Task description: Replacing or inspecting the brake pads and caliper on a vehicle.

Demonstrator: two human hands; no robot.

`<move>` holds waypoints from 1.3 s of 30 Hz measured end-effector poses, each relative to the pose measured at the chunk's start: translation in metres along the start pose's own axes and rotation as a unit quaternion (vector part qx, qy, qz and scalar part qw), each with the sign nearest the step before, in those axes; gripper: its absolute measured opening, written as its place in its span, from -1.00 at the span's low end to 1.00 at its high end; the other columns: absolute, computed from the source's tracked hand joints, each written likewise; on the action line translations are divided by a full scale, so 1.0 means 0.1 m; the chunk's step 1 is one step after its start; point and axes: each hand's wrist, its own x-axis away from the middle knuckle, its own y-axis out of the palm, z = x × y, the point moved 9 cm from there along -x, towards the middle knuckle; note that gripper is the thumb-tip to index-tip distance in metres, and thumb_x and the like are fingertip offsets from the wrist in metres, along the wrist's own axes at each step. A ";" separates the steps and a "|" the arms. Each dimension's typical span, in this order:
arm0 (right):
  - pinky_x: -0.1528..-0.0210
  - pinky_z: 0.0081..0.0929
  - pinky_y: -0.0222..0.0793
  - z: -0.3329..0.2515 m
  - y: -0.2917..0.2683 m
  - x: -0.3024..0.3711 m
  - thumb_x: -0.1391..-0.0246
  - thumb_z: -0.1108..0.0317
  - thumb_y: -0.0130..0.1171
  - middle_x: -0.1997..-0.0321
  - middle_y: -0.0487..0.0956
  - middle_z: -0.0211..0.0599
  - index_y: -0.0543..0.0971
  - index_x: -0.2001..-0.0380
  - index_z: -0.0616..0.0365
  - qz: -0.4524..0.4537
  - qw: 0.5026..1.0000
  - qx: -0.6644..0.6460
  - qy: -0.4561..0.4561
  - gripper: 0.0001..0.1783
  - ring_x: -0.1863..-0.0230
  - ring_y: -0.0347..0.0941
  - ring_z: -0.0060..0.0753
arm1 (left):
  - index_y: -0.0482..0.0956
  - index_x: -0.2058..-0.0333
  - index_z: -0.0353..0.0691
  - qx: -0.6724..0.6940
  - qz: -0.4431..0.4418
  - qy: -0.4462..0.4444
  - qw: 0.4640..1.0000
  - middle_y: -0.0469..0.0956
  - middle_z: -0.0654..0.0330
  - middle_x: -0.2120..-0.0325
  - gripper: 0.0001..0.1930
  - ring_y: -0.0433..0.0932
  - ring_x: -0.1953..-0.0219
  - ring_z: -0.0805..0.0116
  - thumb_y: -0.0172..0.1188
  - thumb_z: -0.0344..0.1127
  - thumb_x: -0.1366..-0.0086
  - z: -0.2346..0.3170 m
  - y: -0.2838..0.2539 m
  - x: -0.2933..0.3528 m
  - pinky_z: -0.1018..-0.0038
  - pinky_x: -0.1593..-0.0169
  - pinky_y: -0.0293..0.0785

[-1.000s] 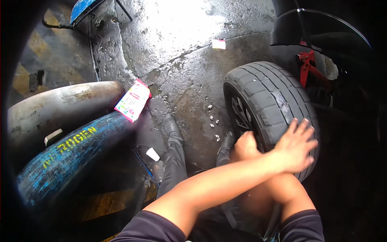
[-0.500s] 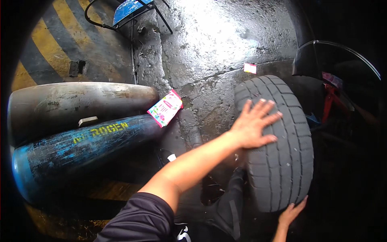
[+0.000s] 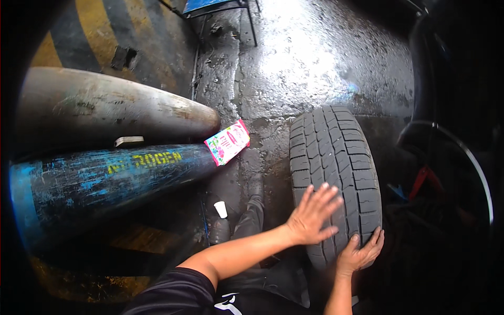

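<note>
A black car tire [image 3: 344, 157] stands upright on the floor just right of my legs, with its grooved tread facing up toward me. My left hand [image 3: 313, 215], fingers spread wide, is at the left part of the tread; whether the palm presses on the rubber or hovers just over it is hard to tell. Lower down, my right hand [image 3: 359, 254] grips the tire's near right edge, the thumb on the tread and the fingers curled round the shoulder. The tire's far sidewall and the inside of it are hidden.
On the left lie a grey gas cylinder [image 3: 115, 102] and a blue one [image 3: 89, 181]. A pink-and-white soft packet [image 3: 227, 142] rests at their tips. Nearby are a white paper cup [image 3: 220, 209], a blue chair [image 3: 210, 6] and, at right, a dark shape with a shiny curved rim [image 3: 475, 170].
The tire has rolled slightly nearer and to the left. My left hand has slid down toward me, and my right hand has come up and left along the edge.
</note>
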 end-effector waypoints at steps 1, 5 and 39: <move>-0.30 0.03 0.04 -0.13 0.03 -0.07 -0.22 -0.27 -0.12 -0.30 0.29 0.04 0.34 -0.27 0.16 -0.006 1.000 0.009 -0.009 -0.20 -0.30 0.20 0.10 | 0.18 -0.32 -0.09 -0.005 -0.013 -0.002 1.000 0.01 -0.05 -0.37 -0.13 -0.11 -0.44 -0.07 0.28 0.08 -0.08 0.05 0.02 0.03 -0.09 -0.40 -0.30; -0.30 0.03 0.04 -0.47 0.15 -0.26 -0.21 -0.26 -0.10 -0.29 0.30 0.03 0.34 -0.25 0.14 -0.010 0.999 0.016 -0.030 -0.22 -0.30 0.20 0.09 | 0.21 -0.31 -0.04 -0.027 0.031 -0.030 0.999 -0.01 -0.02 -0.38 -0.14 -0.14 -0.45 -0.05 0.25 0.15 -0.06 -0.19 -0.15 -0.05 -0.03 -0.42 -0.36; -0.40 -0.03 -0.08 -1.47 1.02 -1.07 -0.38 -0.06 -0.26 -0.40 -0.01 0.41 0.03 -0.42 0.09 -0.065 0.985 -0.109 0.120 -0.30 -0.41 -0.05 0.27 | 0.13 -0.37 0.03 -0.002 0.110 -0.311 0.944 0.00 0.02 -0.40 -0.19 -0.08 -0.44 -0.01 -0.14 0.39 -0.30 -3.38 -2.40 -1.59 0.18 -0.45 -0.15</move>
